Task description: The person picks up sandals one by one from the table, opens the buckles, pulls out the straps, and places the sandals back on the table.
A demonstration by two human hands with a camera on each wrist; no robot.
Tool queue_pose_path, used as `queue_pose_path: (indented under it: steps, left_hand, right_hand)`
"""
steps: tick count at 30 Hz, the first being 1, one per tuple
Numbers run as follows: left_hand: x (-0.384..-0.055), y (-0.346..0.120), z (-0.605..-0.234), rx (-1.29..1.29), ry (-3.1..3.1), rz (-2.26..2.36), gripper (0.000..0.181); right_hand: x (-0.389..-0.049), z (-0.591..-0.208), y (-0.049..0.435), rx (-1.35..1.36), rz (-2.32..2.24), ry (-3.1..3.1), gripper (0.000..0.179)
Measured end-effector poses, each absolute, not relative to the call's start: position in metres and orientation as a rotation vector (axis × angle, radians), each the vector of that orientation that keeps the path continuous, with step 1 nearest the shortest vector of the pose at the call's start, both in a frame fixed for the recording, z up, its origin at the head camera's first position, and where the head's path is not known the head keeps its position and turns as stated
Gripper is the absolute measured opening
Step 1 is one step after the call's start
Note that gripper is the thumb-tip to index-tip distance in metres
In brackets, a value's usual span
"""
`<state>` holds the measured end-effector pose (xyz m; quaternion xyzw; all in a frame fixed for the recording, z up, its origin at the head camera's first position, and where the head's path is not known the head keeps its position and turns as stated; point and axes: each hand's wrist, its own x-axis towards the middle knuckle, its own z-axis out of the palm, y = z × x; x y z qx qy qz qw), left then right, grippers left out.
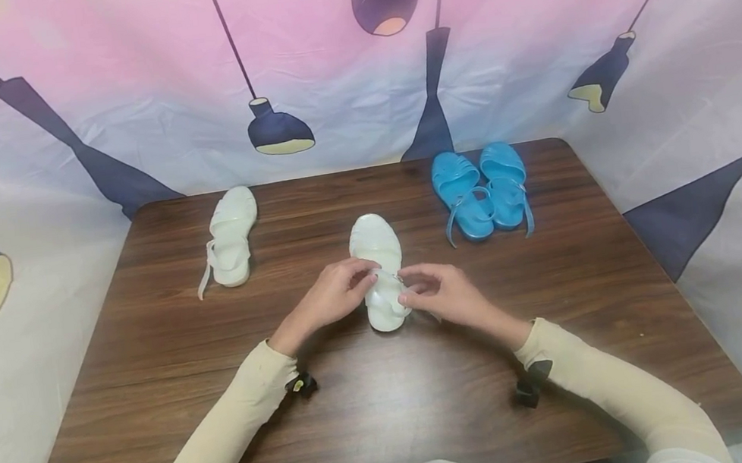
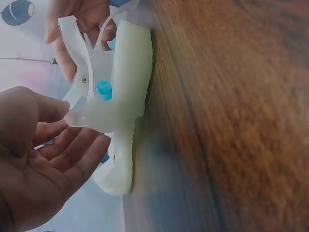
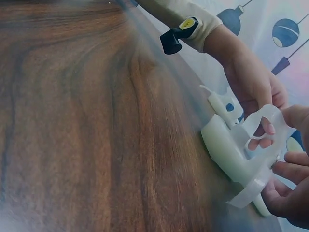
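Observation:
A white sandal [image 1: 374, 235] lies sole-down in the middle of the table, toe pointing away from me. From its left side my left hand [image 1: 332, 295] pinches the strap between thumb and index finger, the other fingers spread below it in the left wrist view. On the opposite side, my right hand [image 1: 450, 295] holds the ankle strap [image 3: 268, 116] near the buckle with thumb and fingertips. The strap's loose end [image 3: 250, 189] hangs beside the sole in the right wrist view. The fingers partly cover the buckle.
Another white sandal [image 1: 234, 215] rests at the back left, its strap end trailing. A pair of blue sandals [image 1: 453, 170] stands side by side at the back right. The brown wooden table [image 1: 151, 348] meets a lamp-patterned cloth [image 1: 331, 60] behind.

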<state>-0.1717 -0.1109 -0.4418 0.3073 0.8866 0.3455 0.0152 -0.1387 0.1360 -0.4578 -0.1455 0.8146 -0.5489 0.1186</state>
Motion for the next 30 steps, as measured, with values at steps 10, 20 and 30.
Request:
queue_pose_path:
  steps: [10, 20, 30]
  left_hand:
    - [-0.184, -0.111, -0.442, 0.885, 2.637, 1.112, 0.023]
    - [-0.197, -0.097, -0.437, 0.925, 2.556, 1.096, 0.032]
    - [-0.208, -0.086, -0.438, 1.026, 2.429, 1.030, 0.034]
  right_hand:
    - [-0.141, -0.457, 0.140, -0.355, -1.591, 2.380, 0.040]
    - [-0.143, -0.458, 0.141, -0.332, -1.594, 2.370, 0.037]
    - [-0.143, -0.461, 0.136, -0.289, -1.510, 2.394, 0.038]
